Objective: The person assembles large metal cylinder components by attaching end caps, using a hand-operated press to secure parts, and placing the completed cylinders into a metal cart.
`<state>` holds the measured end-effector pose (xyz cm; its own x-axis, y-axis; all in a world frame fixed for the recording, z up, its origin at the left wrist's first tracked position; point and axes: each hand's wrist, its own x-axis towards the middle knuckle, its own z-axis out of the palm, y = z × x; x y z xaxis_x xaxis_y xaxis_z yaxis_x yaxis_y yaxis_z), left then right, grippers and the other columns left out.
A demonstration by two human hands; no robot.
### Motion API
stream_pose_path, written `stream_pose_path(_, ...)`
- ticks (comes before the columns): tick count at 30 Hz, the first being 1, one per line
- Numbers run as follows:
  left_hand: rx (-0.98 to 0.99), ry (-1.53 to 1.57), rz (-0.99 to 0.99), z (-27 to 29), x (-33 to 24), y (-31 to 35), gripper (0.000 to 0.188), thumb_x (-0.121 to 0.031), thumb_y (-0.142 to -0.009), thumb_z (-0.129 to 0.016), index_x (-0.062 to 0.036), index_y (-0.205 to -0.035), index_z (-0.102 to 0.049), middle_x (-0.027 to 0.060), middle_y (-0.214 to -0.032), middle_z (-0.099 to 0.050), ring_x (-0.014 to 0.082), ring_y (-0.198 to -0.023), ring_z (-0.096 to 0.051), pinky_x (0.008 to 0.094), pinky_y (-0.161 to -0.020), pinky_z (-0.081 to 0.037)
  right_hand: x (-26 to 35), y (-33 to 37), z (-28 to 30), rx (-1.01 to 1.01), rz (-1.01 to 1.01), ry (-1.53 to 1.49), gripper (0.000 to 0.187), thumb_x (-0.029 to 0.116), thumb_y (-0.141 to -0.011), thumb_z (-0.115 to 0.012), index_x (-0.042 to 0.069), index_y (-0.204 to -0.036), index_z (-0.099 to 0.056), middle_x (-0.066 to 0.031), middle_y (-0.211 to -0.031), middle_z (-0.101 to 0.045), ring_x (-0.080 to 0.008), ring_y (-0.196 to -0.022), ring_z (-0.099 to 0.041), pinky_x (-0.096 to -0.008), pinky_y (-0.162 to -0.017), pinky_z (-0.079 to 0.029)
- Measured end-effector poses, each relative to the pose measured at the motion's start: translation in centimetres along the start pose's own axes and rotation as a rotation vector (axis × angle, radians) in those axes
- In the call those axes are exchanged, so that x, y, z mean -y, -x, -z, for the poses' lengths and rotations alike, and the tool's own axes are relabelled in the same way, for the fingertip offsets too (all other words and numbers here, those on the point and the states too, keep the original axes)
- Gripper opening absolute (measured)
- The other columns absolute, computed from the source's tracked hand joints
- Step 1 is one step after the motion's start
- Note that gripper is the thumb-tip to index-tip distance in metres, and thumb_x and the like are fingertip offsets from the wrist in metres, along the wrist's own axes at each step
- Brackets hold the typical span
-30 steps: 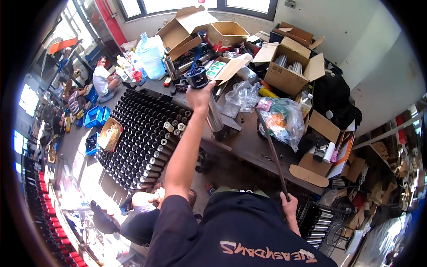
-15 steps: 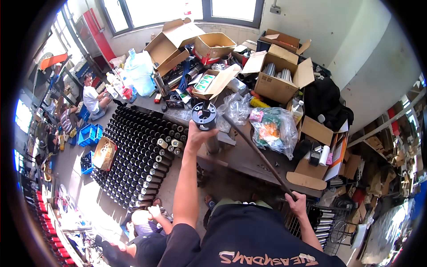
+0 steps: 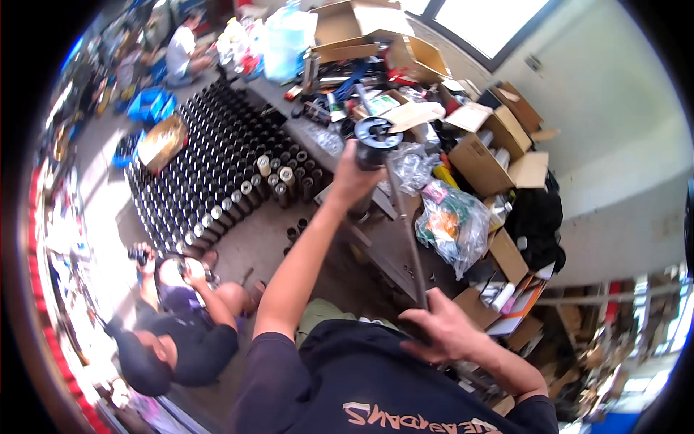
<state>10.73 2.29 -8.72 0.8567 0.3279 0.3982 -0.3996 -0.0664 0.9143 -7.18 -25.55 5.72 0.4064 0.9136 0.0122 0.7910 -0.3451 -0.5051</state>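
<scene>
- Cylinder is being clasped by the left hand, arm stretching forward;
- rod is slanting to the right hand, elbow bending; its grip I cannot tell.

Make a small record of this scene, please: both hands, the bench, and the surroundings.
Left hand: around black cylindrical part with round flanged top
Right hand: at lower end of long thin brown rod; grip unclear
Dark workbench: clear plastic bag, open brown cardboard box
Left side: rows of black cylinders
Lower left: person in dark cap

Cylinders left of rod; boxes beyond
</scene>
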Motion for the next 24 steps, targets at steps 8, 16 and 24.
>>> stream_pose_path(8, -0.127, 0.358, 0.217, -8.8, -2.0, 6.6, 0.061, -0.033, -0.069, -0.083, 0.0037, -0.111, -0.058, 0.0216, -0.100, -0.063, 0.0352, -0.098, -0.064, 0.0450, -0.087, -0.050, 6.8, -21.1, 0.7, 0.188, 1.006, 0.350, 0.019, 0.027, -0.063, -0.061, 0.014, -0.077, -0.058, 0.0037, -0.070, -0.046, -0.0119, -0.068, -0.049, -0.0270, -0.056, -0.034)
stream_pose_path(16, 0.115, 1.525, 0.384, -14.3, -4.2, -3.4, 0.019, -0.020, -0.099, -0.055, -0.0038, -0.098, -0.065, 0.0090, -0.084, -0.066, 0.0164, -0.081, -0.061, 0.0305, -0.078, -0.048, 0.1, -54.0, -7.3, 0.319, 0.074, 0.533, 0.026, 0.026, -0.088, -0.066, 0.018, -0.112, -0.071, -0.0058, -0.084, -0.074, -0.0161, -0.067, -0.071, -0.0313, -0.060, -0.058)
stream_pose_path(24, 0.555, 0.934, 1.032, 8.0, -9.0, 1.2, 0.021, -0.018, -0.097, -0.055, -0.0027, -0.082, -0.053, 0.0013, -0.064, -0.047, 0.0106, -0.048, -0.044, 0.0275, -0.040, -0.039, -36.0, -49.2, 14.8, -0.041, -0.581, 0.544, 0.026, 0.025, -0.083, -0.068, 0.010, -0.103, -0.073, -0.0112, -0.083, -0.072, -0.0196, -0.070, -0.070, -0.0353, -0.063, -0.056)
